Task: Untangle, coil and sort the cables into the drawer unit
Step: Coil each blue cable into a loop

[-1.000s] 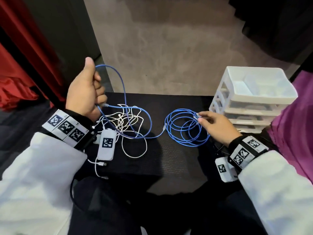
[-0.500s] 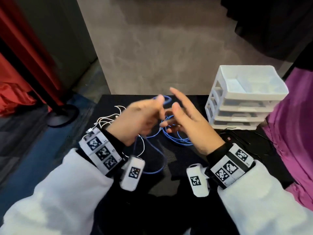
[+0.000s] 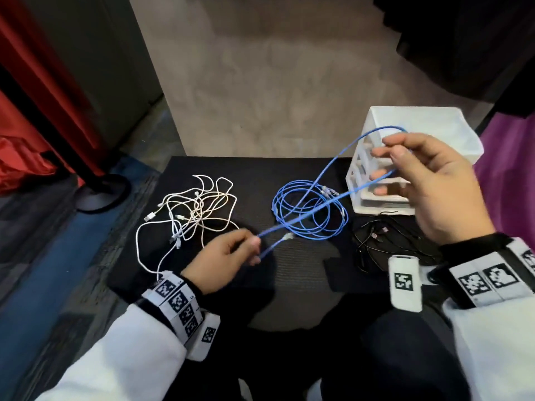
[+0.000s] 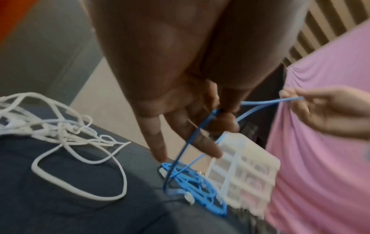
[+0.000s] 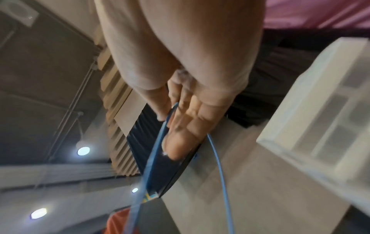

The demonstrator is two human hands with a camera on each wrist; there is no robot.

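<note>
The left hand (image 3: 223,256) pinches the blue cable (image 3: 307,209) near its plug; the right hand (image 3: 428,180) holds a raised loop by the drawer unit (image 3: 451,123). The rest lies coiled on the worktop (image 3: 289,264). Coiling is underway; next, probably, laying further loops into the right hand.

blue cable (image 3: 307,209): bright blue, clear plug ends
tangled cables (image 3: 194,209) left of it: white and cream
thin cables (image 3: 382,238) right of it: black
drawer unit (image 3: 417,131): white, translucent drawers
table mat (image 3: 289,261): black
wrist bands (image 3: 179,302): white, black square-code patterns
sleeves (image 3: 121,360): white
</note>
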